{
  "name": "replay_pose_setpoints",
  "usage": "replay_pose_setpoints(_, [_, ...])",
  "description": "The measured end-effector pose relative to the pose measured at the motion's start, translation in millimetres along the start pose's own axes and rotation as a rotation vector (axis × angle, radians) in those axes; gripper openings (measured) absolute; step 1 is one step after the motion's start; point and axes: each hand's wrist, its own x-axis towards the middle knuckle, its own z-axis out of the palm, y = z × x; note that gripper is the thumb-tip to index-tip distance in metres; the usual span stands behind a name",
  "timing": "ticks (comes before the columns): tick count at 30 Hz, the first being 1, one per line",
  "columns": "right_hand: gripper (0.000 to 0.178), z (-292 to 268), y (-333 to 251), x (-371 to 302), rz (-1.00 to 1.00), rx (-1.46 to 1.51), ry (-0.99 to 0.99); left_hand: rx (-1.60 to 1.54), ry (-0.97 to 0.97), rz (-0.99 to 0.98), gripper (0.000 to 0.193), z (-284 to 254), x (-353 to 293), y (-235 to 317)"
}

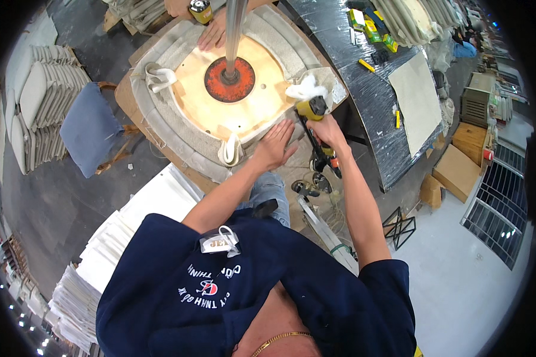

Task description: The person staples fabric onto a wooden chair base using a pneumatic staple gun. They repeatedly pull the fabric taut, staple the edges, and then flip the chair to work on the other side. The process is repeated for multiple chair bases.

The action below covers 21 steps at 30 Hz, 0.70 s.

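Note:
A wooden seat panel (190,89) lies with pale fabric (161,128) wrapped round its edge, and white padding (307,88) pokes out at the right corner. At its centre a red round clamp plate (214,89) on a metal post presses on the wood. My left hand (274,146) rests flat on the fabric at the near right edge, fingers stretched out. In my right hand (326,132) is a yellow and black staple gun (311,109), its head close to the fabric by that corner. A co-worker's hand (213,31) presses on the far side, near another staple gun (200,11).
Black-wrapped table (369,122) at right holds a pale board (415,98), small boxes (372,31) and yellow cutters (366,65). At left are stacked cushions (47,98) and a blue-seated chair (93,130). White sheets (131,217) are piled near my left side.

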Motion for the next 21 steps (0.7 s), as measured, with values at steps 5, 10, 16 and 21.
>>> replay_pose_setpoints(5, [0.037,13,-15,-13,0.048,-0.038,0.013,-0.009,0.009,-0.085,0.072,-8,-23,7])
replay_pose_setpoints(10, [0.039,21,-4,-16,0.014,0.018,-0.039,-0.022,0.018,-0.113,0.071,-9,-24,3])
replay_pose_setpoints(16, [0.037,37,-8,-21,0.033,0.031,0.002,0.011,-0.045,-0.123,0.072,-21,-52,9])
replay_pose_setpoints(21, [0.033,47,-9,-31,0.055,0.058,0.006,-0.052,-0.024,-0.160,0.072,-17,-55,5])
